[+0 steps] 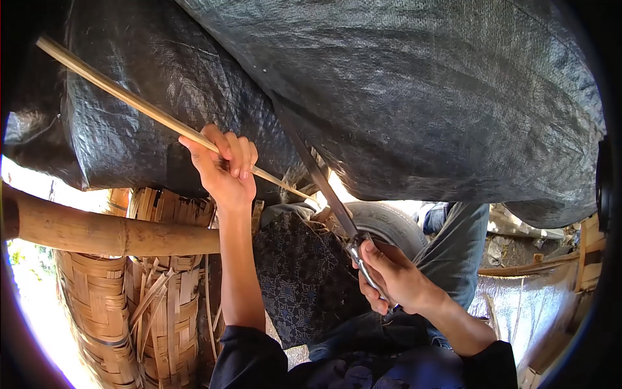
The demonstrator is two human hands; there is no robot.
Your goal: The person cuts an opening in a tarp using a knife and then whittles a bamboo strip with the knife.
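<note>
My left hand (pixel 227 162) is closed around a long, thin bamboo strip (pixel 120 91), which slants from the upper left down to the middle of the view. In my right hand (pixel 392 275) is the handle of a long knife (pixel 324 185), its dark narrow blade pointing up and to the left. The strip's lower end lies close to the blade's left side; whether they touch, I cannot tell. Below both is a dark patterned cloth (pixel 291 279) over my lap.
A large black tarp (pixel 414 97) hangs across the top. On the left, a thick bamboo pole (pixel 116 233) runs in front of woven bamboo baskets (pixel 97 292). A tire (pixel 392 223) lies beyond my lap, beside a jeans-clad leg (pixel 460 249).
</note>
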